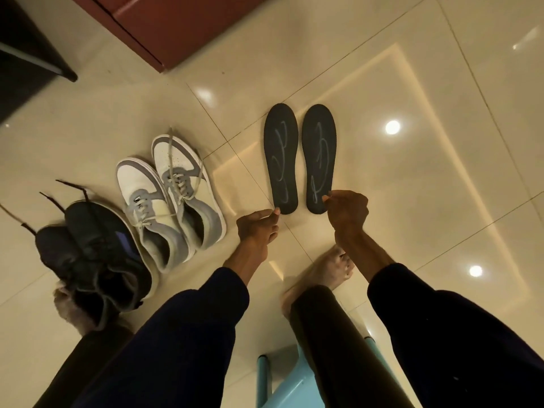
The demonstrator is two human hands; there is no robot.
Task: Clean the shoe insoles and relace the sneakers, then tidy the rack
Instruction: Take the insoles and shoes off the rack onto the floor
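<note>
1. Head view. White-grey sneakers [170, 198] stand as a pair on the tiled floor [412, 187], laces threaded.
2. Left insole [281, 160] and right insole [319, 160], dark with pale scrawls, lie side by side just right of the sneakers.
3. Left hand [259, 228] has its fingers curled and pinches the left insole's heel edge.
4. Right hand [347, 213] pinches the right insole's heel.
5. Black sneakers [97, 248] sit left of the white-grey pair, touching it, with loose laces.

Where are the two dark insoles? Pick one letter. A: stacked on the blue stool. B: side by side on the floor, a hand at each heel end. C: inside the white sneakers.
B: the left insole and right insole lie side by side on the tiles, left hand and right hand each pinching a heel end.
</note>
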